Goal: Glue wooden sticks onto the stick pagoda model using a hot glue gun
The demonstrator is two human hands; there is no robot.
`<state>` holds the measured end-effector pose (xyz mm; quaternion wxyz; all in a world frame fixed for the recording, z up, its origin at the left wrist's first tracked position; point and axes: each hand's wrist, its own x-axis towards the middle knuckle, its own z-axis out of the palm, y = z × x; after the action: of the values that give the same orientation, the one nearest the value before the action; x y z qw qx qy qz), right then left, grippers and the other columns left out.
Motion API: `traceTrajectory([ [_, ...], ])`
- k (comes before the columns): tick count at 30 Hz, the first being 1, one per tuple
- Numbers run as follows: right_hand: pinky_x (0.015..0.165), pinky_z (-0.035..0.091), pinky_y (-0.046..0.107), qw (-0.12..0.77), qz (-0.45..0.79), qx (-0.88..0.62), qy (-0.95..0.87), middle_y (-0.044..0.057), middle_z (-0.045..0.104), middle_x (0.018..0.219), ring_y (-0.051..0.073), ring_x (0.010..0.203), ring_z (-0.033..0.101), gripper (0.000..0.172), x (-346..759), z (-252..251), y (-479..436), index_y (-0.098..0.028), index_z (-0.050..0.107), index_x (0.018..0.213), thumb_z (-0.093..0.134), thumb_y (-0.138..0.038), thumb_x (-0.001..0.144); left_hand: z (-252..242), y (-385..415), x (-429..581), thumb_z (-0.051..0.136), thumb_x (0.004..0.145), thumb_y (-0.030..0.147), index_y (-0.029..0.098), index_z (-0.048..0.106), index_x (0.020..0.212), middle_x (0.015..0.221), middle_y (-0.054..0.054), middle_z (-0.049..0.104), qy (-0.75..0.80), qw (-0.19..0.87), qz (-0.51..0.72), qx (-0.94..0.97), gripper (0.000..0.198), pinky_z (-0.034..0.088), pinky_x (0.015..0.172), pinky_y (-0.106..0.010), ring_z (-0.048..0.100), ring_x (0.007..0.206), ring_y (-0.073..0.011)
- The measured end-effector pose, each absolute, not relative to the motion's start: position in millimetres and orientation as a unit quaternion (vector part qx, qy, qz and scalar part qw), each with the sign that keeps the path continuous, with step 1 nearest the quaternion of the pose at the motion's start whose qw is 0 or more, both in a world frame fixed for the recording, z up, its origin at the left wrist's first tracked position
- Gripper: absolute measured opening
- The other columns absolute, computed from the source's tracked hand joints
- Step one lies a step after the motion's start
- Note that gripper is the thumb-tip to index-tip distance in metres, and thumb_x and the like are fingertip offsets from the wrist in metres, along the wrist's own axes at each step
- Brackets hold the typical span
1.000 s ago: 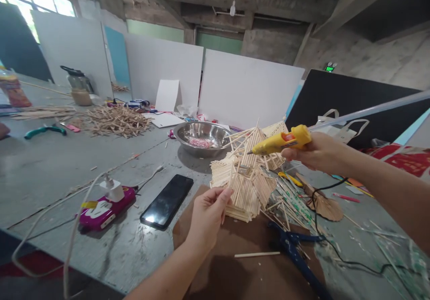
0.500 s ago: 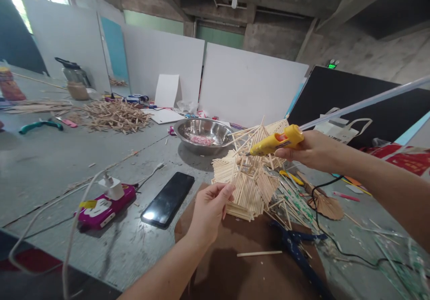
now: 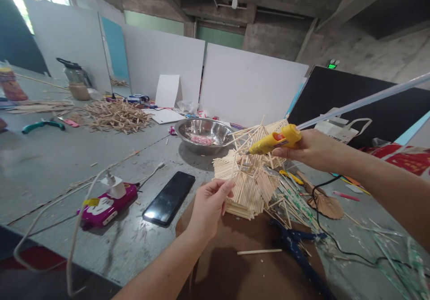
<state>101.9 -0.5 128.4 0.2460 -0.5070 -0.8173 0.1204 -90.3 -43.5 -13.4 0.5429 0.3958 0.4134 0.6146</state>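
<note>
My right hand [image 3: 316, 150] is closed round a yellow hot glue gun [image 3: 273, 141], a long clear glue stick [image 3: 363, 102] sticking out of its back. The gun's nozzle points left, close to the upper end of a thin wooden stick [image 3: 233, 168]. Thumb and fingers of my left hand [image 3: 211, 201] pinch that stick at its lower end and hold it upright. Just behind is a model building made of wooden sticks [image 3: 248, 192], partly hidden by the glue gun. It stands at the edge of a brown board [image 3: 231, 264].
A phone [image 3: 169, 198] and a purple power strip [image 3: 109, 206] with cables lie left. Behind are a steel bowl [image 3: 204, 134] and a heap of sticks [image 3: 117, 115]. Dark blue pliers [image 3: 297, 250] and a loose stick [image 3: 259, 251] lie in front. The gun's black cord [image 3: 317, 215] runs right.
The glue gun has shifted very slightly left, its nozzle staying near the stick's upper end. My left hand keeps its pinch, almost unmoved.
</note>
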Motion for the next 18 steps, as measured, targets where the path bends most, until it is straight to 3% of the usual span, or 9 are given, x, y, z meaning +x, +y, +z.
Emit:
traceTrajectory([
  [5,0.046,0.035,0.026,0.178,0.081,-0.528,-0.827,0.002,0.062,0.062,0.013,0.052,0.049,0.036,99.2,131.4,-1.8,-0.021,0.066,0.082,0.055,-0.051,0.066,-15.0,-41.4,-92.5,0.063,0.063,0.038,0.012,0.058,0.06,0.051,0.004,0.049,0.406,0.546,0.612,0.404,0.027,0.02,0.034,-0.016,0.029,0.033,0.0002],
  [12,0.05,0.037,0.027,0.16,0.055,-0.525,-0.834,0.002,0.062,0.066,0.014,0.056,0.05,0.036,98.0,135.6,-6.4,-0.021,0.065,0.078,0.053,-0.053,0.066,-5.7,-36.2,-92.0,0.062,0.063,0.038,0.012,0.056,0.057,0.049,0.003,0.048,0.431,0.538,0.586,0.425,0.027,0.019,0.035,-0.018,0.027,0.033,-0.0008],
  [18,0.044,0.033,0.027,0.173,0.022,-0.59,-0.789,0.0,0.051,0.049,0.012,0.045,0.043,0.042,113.9,138.9,-13.8,-0.02,0.058,0.064,0.048,-0.061,0.065,11.0,-27.0,-90.3,0.059,0.064,0.036,0.014,0.054,0.052,0.044,0.004,0.043,0.475,0.49,0.546,0.487,0.026,0.017,0.036,-0.019,0.026,0.034,-0.0023],
])
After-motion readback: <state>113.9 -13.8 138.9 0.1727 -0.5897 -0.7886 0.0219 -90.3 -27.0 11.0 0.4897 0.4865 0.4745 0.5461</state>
